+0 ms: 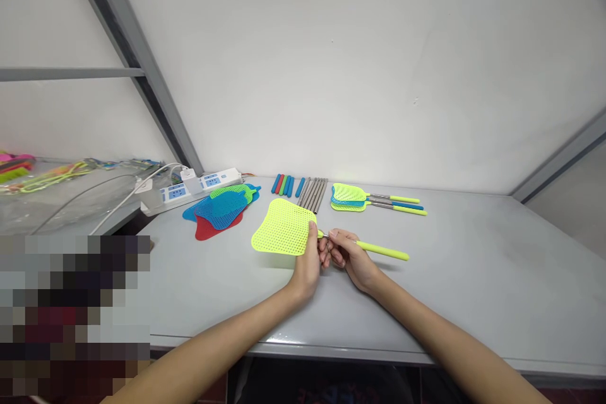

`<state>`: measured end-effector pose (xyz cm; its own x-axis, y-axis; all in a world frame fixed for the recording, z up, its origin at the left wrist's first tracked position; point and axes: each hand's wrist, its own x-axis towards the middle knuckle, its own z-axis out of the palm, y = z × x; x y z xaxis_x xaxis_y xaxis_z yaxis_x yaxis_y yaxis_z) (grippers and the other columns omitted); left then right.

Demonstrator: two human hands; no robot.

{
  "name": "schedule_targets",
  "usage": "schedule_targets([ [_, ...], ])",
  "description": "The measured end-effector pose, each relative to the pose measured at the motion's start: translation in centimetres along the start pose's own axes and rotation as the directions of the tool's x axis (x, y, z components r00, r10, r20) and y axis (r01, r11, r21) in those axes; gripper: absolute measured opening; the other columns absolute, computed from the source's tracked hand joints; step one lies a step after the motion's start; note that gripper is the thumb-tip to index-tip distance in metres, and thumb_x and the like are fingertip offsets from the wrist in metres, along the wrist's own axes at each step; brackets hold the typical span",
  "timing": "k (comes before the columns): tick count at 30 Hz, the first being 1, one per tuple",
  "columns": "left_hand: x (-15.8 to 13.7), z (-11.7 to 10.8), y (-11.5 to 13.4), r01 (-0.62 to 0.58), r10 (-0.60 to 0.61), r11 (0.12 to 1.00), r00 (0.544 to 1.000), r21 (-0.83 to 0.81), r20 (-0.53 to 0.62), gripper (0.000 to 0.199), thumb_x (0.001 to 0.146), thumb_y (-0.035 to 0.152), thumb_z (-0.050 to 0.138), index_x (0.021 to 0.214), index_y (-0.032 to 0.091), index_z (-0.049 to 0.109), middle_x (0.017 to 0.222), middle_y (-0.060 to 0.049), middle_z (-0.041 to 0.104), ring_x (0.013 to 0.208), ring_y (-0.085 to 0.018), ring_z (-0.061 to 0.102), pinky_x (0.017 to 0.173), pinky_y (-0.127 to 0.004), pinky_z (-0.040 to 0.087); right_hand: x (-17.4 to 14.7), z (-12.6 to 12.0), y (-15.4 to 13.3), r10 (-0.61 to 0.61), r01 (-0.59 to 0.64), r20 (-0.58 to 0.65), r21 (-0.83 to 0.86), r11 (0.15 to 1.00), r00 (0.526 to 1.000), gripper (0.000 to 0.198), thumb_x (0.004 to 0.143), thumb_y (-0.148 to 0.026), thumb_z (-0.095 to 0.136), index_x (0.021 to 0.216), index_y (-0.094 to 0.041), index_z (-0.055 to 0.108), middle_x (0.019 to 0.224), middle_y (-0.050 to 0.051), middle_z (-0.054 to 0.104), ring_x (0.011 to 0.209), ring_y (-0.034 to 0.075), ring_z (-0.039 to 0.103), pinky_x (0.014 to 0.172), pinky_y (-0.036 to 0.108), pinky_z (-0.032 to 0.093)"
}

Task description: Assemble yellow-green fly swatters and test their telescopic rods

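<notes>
A yellow-green fly swatter is held above the table between both my hands, its mesh head to the left and its handle to the right. My left hand is closed on the base of the head, thumb lying on the mesh. Close beside it, my right hand pinches the thin metal rod where it meets the head. The fingertips of both hands nearly meet under the rod, and my right hand hides much of the metal shaft.
Loose blue, green and red swatter heads lie at the left by a white power strip. Coloured grips and metal rods sit at the back. Several fly swatters are stacked at back right. A wall rises behind.
</notes>
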<state>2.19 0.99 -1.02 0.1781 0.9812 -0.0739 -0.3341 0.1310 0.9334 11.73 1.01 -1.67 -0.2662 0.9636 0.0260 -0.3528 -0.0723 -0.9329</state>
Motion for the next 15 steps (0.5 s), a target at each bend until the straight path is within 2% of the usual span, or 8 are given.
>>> schedule_targets([
  [15, -0.08, -0.04, 0.11, -0.047, 0.047, 0.999, 0.999, 0.005, 0.002, 0.050, 0.075, 0.057, 0.029, 0.043, 0.019, 0.032, 0.035, 0.004, 0.035, 0.037, -0.008, 0.036, 0.046, -0.022, 0.035, -0.08, 0.31, -0.37, -0.027, 0.023, 0.045, 0.089, 0.996, 0.999, 0.032, 0.077, -0.036, 0.043, 0.056, -0.014, 0.053, 0.039, -0.002, 0.044, 0.040, 0.010, 0.049, 0.041, 0.021, 0.029],
])
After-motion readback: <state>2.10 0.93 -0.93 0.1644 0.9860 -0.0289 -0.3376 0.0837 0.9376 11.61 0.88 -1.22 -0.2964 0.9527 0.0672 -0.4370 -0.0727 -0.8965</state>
